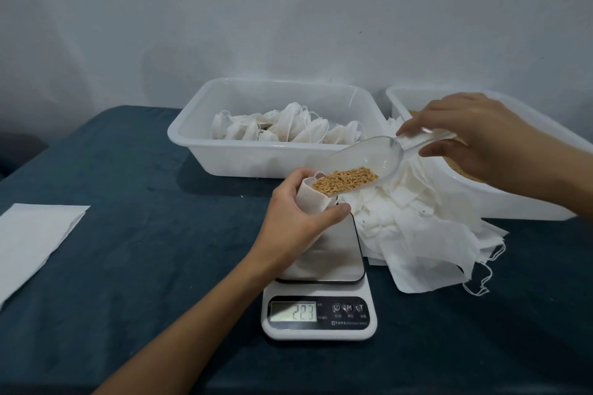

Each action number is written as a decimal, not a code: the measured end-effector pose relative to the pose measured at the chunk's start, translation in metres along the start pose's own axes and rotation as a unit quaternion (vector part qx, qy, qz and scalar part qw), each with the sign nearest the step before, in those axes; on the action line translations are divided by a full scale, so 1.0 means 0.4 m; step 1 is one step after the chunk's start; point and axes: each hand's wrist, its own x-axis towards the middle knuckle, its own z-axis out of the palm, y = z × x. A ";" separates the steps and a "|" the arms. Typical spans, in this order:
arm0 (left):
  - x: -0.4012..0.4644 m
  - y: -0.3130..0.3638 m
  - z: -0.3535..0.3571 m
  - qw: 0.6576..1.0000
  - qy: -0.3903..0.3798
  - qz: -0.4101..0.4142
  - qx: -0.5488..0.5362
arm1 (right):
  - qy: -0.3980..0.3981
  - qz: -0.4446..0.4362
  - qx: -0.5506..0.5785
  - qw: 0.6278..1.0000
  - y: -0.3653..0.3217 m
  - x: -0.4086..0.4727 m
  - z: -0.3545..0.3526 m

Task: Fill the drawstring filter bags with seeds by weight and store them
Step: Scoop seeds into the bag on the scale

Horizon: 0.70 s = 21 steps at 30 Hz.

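My left hand (300, 213) grips a white filter bag (311, 200) with its mouth open, over the steel platform of a kitchen scale (324, 266). The scale's display (293, 311) shows 223. My right hand (478, 138) holds a clear plastic scoop (369, 160) by its handle, tilted down to the left. Tan seeds (345, 181) lie at the scoop's lip, right at the bag's mouth. A white tub (231, 160) behind the scale holds several filled bags (285, 128). A second white tub (513, 205) at right holds seeds, mostly hidden by my right hand.
A loose pile of empty filter bags (426, 228) with drawstrings lies right of the scale, partly over it. A white folded sheet (35, 234) rests at the left edge of the dark blue tablecloth (144, 234). A plain wall stands close behind the tubs.
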 end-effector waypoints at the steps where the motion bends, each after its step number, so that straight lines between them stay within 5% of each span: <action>1: 0.000 -0.001 0.000 1.000 0.002 -0.004 0.000 | -0.005 0.009 0.010 1.000 0.002 -0.003 0.004; 21: -0.001 0.005 -0.004 0.999 -0.002 0.030 -0.011 | -0.021 0.062 0.047 0.997 -0.004 -0.027 0.016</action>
